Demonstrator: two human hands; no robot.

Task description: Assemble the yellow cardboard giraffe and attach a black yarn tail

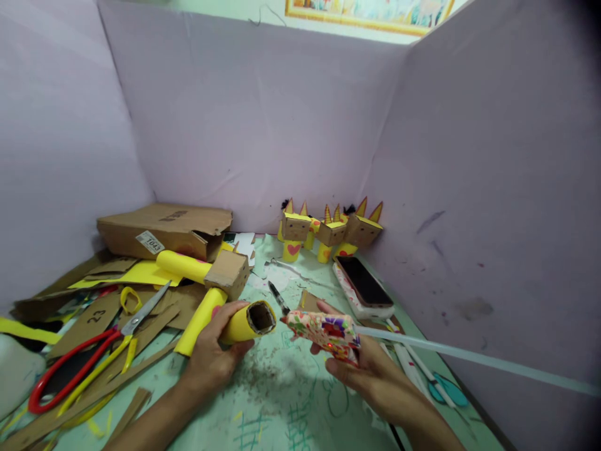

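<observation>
Yellow tube (244, 324) in left hand (211, 360), right hand (370, 373) gripping glue gun (326, 331)

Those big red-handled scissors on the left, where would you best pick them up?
By the red loop handle, coming from above on the near left. The scissors lie flat on cardboard scraps, blades slightly apart and pointing away to the right, so the handles are the safe grip.

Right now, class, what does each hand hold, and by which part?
The left hand grips the yellow tube around its middle; the right hand holds the floral glue gun by its handle.
</observation>
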